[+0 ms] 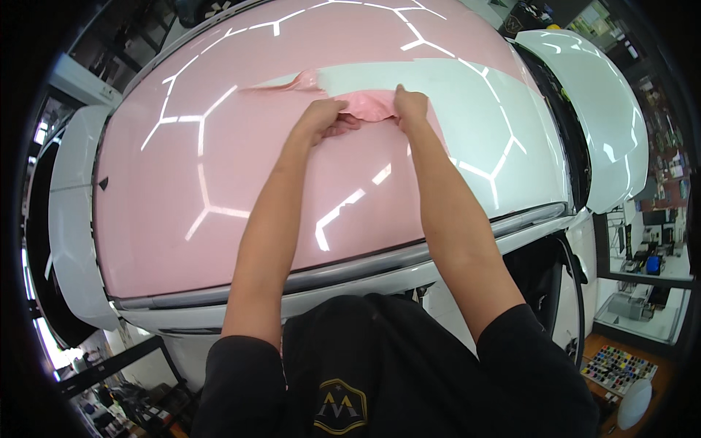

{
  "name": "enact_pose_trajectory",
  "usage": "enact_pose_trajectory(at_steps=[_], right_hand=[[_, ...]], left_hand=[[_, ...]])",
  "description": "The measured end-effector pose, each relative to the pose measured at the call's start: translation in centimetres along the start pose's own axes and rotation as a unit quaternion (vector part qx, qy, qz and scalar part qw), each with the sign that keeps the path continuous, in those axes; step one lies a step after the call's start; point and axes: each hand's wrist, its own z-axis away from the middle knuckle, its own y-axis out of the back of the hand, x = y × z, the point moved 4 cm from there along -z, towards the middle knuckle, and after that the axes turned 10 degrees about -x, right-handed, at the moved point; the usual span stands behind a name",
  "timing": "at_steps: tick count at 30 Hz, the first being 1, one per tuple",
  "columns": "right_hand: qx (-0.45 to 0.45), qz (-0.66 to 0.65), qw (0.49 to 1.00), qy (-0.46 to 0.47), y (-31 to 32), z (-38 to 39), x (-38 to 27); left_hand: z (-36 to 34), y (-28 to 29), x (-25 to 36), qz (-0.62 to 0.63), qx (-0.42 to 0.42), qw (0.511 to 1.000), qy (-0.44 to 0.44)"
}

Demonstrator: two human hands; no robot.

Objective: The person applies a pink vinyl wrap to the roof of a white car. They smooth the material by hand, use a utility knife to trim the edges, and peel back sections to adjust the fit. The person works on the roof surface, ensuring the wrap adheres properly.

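Glossy pink film (175,190) covers much of a white car roof (478,109), whose pale surface shows bare at the right and along a strip beyond my hands. A peeled, crumpled edge of the film (370,104) stretches between my two hands. My left hand (325,122) grips its left end, with some fingers curled under a bunched fold. At the flap's right end, my right hand (413,107) pinches the film, thumb raised. Just beyond my left hand, another wrinkled fold of film (303,82) stands up from the roof.
A grey roof rail (350,270) runs along the near side, below my forearms. White body panels (617,124) rise past the right end of the roof, and a white panel (73,168) lies at the left. Lower right are a dark door opening (537,281) and a multicoloured sample board (619,369).
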Motion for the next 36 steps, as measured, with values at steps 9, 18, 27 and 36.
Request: enact_pose_trajectory(at_steps=[9, 18, 27, 36], right_hand=[[-0.03, 0.011, 0.999, -0.01, 0.1, 2.1, -1.5], [-0.017, 0.113, 0.985, 0.13, -0.2, 1.6, 0.3], [-0.048, 0.056, 0.985, 0.155, 0.4, -0.1, 0.2], [-0.056, -0.089, 0.988, 0.114, -0.5, 0.1, 0.4]], left_hand=[[-1.3, -0.4, 1.5, 0.299, -0.174, 0.938, 0.0], [-6.0, 0.5, -0.9, -0.033, -0.046, 0.995, 0.081], [-8.3, 2.8, -2.2, 0.115, -0.112, 0.987, -0.001], [-6.7, 2.3, -2.4, 0.076, -0.101, 0.99, -0.054]])
